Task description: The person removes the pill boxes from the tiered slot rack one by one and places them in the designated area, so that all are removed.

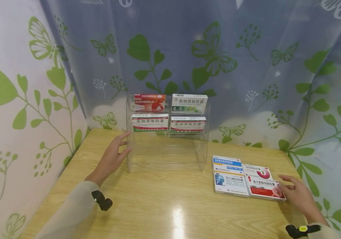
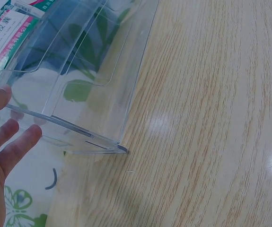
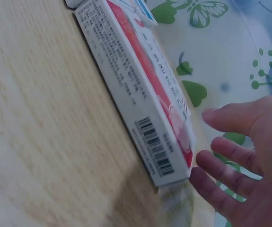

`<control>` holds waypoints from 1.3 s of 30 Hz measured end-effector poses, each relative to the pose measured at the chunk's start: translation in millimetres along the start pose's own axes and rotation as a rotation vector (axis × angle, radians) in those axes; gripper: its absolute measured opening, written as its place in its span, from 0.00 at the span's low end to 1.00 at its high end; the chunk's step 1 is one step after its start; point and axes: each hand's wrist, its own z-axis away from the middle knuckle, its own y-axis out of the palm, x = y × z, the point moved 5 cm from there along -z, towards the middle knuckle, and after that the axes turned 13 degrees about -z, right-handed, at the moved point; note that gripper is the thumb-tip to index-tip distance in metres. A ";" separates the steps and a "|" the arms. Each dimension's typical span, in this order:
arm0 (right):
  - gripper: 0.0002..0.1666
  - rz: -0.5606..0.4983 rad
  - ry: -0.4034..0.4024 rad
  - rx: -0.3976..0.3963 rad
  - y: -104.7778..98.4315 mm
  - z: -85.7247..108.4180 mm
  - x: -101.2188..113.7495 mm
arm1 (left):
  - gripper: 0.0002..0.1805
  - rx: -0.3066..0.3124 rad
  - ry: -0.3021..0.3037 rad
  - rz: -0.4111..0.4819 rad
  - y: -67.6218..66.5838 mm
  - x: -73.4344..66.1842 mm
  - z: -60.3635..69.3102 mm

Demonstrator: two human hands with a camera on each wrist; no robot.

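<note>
A transparent tiered display rack (image 1: 167,163) stands on the table. Its upper tiers hold a red medicine box (image 1: 149,103), a white and green one (image 1: 189,104) and two white, red and green ones below. My left hand (image 1: 110,162) is at the rack's left side, its fingers extended along the side panel (image 2: 69,125). To the right, several medicine boxes lie flat, close together. My right hand (image 1: 300,196) is beside the right end of a white and red box (image 1: 266,188), fingers loosely spread; in the right wrist view nothing is gripped, and the box's barcode side (image 3: 126,104) shows.
Behind the red and white box lies another white and red box (image 1: 257,172). Left of these are a blue, white and yellow box (image 1: 227,165) and a white and blue one (image 1: 231,184). Patterned curtains (image 1: 170,49) enclose the wooden table (image 1: 146,205) at the back and sides.
</note>
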 end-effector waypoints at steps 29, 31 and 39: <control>0.29 -0.269 -0.499 -0.090 33.5 -48.2 249.1 | 0.38 -0.012 -0.001 -0.007 -1.1 -0.1 1.1; 0.28 -0.277 -0.522 -0.061 42.2 -50.7 267.0 | 0.38 -0.015 0.002 -0.011 -1.8 -0.6 1.6; 0.28 -0.316 -0.558 0.072 79.2 -59.6 311.9 | 0.38 -0.011 0.005 -0.003 -1.7 -1.7 0.2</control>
